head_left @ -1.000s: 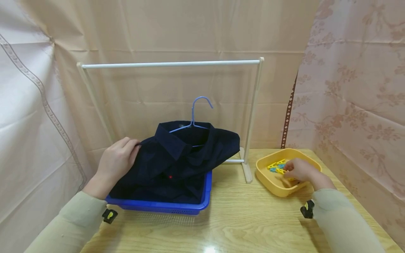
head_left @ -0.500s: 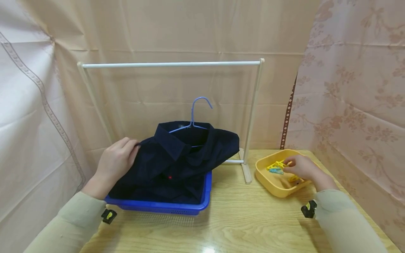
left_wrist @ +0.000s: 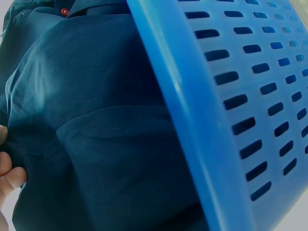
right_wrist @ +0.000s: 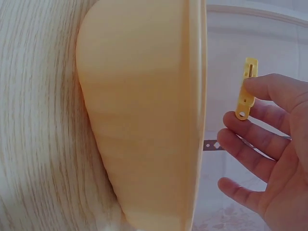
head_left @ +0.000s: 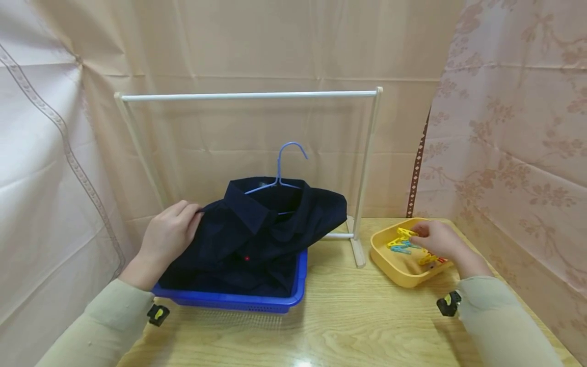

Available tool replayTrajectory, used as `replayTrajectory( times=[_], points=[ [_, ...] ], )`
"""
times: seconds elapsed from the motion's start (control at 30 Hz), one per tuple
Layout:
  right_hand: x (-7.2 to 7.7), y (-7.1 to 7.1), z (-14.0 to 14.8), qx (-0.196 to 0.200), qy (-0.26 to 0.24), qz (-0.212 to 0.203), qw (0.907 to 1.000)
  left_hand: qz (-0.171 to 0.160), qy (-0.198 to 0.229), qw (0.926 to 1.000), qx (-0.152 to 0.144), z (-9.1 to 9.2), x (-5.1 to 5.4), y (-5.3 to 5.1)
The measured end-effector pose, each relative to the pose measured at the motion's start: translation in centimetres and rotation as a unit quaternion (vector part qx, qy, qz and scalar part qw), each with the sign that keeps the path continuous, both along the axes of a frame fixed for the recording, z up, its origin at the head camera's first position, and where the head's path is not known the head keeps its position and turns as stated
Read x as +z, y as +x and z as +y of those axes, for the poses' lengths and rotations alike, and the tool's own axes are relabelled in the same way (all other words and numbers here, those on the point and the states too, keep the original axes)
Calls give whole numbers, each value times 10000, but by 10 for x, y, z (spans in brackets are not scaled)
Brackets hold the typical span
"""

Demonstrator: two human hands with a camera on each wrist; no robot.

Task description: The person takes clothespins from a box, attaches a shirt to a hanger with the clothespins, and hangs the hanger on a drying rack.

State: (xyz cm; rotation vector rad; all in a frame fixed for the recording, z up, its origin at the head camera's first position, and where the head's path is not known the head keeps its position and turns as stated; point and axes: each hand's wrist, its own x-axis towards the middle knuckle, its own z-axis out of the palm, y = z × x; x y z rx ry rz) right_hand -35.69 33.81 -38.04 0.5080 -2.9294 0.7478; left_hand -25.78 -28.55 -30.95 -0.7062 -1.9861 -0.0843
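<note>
A dark navy collared shirt lies heaped in a blue plastic basket. Inside its collar sits a blue hanger, hook upward. My left hand pinches the shirt at its left shoulder; the fingertips show at the edge of the left wrist view, beside the cloth. Over the yellow tray at the right, my right hand pinches a yellow clothespin between thumb and fingers. Several yellow and blue clothespins lie in the tray below.
A drying rack with a white top bar stands behind the basket. Its right foot rests on the wooden table between basket and tray. Curtains hang at the back and on both sides.
My right hand has risen slightly out of the tray with a yellow clothespin in its fingers. The left hand and the shirt stay where they were.
</note>
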Motion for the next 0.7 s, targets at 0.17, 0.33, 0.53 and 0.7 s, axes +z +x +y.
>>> replayTrajectory(
  times=[0.17,0.33,0.53,0.7],
  points=[
    [6,4,-3,-139,-30,89,9999,25,-6,10000,-29,0,0,-1],
    [13,7,-6,-204,-88,180,9996,-1,-23,10000,-34,-1,0,-1],
    [21,11,-10,-214,-212,428,9986,-31,-40,10000,-28,-2,1,-1],
    [26,15,-15,-248,-338,509,9978,-24,-41,10000,-32,-2,1,-1]
  ],
)
